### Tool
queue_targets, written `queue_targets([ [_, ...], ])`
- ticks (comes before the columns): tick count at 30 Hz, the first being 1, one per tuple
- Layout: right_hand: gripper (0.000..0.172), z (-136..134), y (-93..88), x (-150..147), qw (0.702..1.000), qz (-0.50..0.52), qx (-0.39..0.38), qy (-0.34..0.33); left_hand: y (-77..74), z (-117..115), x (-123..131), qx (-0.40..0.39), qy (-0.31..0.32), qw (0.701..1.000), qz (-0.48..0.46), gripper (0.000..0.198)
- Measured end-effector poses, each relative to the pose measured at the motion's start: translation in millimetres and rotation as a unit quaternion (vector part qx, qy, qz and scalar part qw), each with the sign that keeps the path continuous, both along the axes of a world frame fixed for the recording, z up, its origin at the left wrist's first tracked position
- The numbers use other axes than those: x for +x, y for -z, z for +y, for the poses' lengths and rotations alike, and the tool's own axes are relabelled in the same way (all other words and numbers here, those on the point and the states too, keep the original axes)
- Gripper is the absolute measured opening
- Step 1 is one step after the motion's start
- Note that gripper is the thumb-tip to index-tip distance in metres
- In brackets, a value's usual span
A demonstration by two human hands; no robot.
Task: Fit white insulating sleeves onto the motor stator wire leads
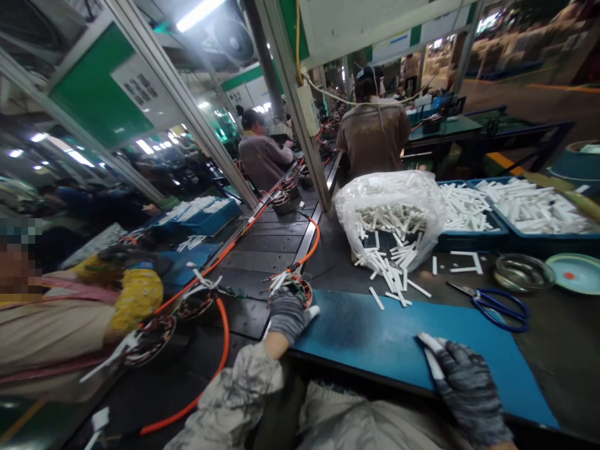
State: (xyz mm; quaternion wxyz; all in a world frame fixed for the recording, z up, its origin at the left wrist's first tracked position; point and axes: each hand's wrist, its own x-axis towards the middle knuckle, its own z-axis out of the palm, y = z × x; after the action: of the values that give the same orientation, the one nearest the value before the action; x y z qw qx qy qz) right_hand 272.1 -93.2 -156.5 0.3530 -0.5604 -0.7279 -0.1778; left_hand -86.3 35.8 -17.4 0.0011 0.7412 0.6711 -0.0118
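Note:
My left hand (pixel 287 314), in a grey striped glove with a white-covered thumb, grips a ring-shaped motor stator (pixel 307 291) at the edge of the conveyor. Coloured wires and white sleeves (pixel 280 281) stick up from the stator, and the hand hides much of it. My right hand (pixel 469 387), gloved alike, lies over the right part of the blue mat (pixel 370 331). Its white-covered thumb and forefinger stretch out slightly apart, and I see nothing held. Blue-handled scissors (pixel 501 309) lie beyond it.
A plastic bag (pixel 391 194) spills white tubes (pixel 396 275) towards the mat. Blue bins (pixel 539 209) of tubes, a metal bowl (pixel 524 272) and a lid (pixel 574 273) stand right. Orange cable (pixel 224 337) and more stators (pixel 152 340) line the conveyor. A co-worker's yellow sleeve (pixel 137 297) is left.

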Motion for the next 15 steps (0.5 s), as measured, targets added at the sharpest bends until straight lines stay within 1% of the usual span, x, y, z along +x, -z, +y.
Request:
queue_targets([
  [1,0.028,3,-6.7,-7,1.0,0.01,0.021,-0.014,-1.1,-11,14,-0.021,0.014,1.0,-0.007,0.06],
  [3,0.024,9,-25.8,-27,0.997,0.039,0.034,-0.061,-11.3,-26,30,-0.049,0.081,0.992,-0.08,0.066],
  [4,0.025,13,-37.3,-40,0.994,0.053,0.04,-0.091,-20.3,-29,33,-0.063,0.128,0.979,-0.144,0.066],
  [5,0.026,17,-49.1,-53,0.989,0.063,0.046,-0.125,-31.2,-27,32,-0.082,0.179,0.957,-0.214,0.062],
  [6,0.03,22,-60.3,-68,0.983,0.068,0.048,-0.163,-43.0,-20,30,-0.102,0.224,0.929,-0.276,0.054],
  [7,0.034,27,-69.9,-82,0.976,0.069,0.047,-0.201,-54.8,-9,28,-0.118,0.254,0.905,-0.32,0.045],
  [8,0.038,33,-77.4,-97,0.969,0.067,0.037,-0.233,-65.3,7,26,-0.137,0.277,0.891,-0.334,0.042],
  [9,0.042,39,-82.2,-110,0.965,0.062,0.024,-0.252,-73.7,25,27,-0.109,0.276,0.898,-0.325,0.044],
  [10,0.046,45,-84.3,-123,0.965,0.057,0.006,-0.255,-79.0,44,30,-0.053,0.267,0.917,-0.292,0.047],
  [11,0.051,51,-84.0,-134,0.967,0.052,-0.024,-0.248,-80.9,63,35,-0.036,0.27,0.923,-0.273,0.049],
  [12,0.057,57,-81.8,-144,0.969,0.049,-0.062,-0.236,-79.5,80,42,-0.034,0.278,0.925,-0.258,0.047],
  [13,0.063,63,-78.4,-152,0.968,0.047,-0.1,-0.225,-75.3,93,50,-0.042,0.289,0.926,-0.24,0.042],
  [15,0.072,71,-71.1,-162,0.961,0.046,-0.163,-0.217,-62.0,111,63,-0.081,0.315,0.921,-0.213,0.034],
])
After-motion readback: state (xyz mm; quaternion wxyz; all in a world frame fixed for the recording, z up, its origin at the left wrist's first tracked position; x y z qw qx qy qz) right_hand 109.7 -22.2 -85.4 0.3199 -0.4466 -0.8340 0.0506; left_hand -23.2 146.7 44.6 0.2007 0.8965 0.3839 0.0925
